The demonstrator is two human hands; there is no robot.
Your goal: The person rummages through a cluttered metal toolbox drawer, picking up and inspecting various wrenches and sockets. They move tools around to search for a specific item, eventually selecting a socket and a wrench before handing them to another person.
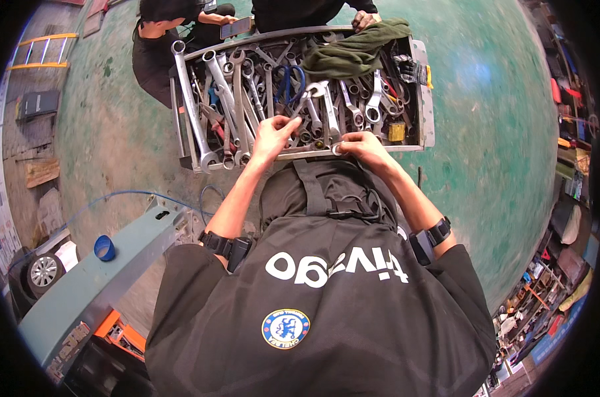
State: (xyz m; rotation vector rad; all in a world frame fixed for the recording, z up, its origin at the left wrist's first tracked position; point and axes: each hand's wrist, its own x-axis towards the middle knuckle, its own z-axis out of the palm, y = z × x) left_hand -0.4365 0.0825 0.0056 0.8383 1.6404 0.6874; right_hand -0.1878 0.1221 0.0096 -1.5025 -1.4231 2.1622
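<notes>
In front of me stands a metal tool tray (427,92), heaped with wrenches. At its near edge my left hand (273,139) pinches a silver open-end wrench (315,90), whose head points away from me. My right hand (366,147) is closed at the near rim, its fingertips on the ring end of a wrench (336,149); the rest of that wrench is hard to make out. Long combination wrenches (192,99) lie along the tray's left side. Blue-handled tool grips (290,85) rest mid-tray, and a dark green cloth (356,49) covers the far right part.
Beyond the tray, one person holds a phone (236,28) and another person's hand (364,20) rests by the cloth. A grey-green machine arm (108,281) carries a blue cup-like ring (104,248) at left. Cluttered shelves (571,165) line the right; a yellow ladder (45,51) lies far left.
</notes>
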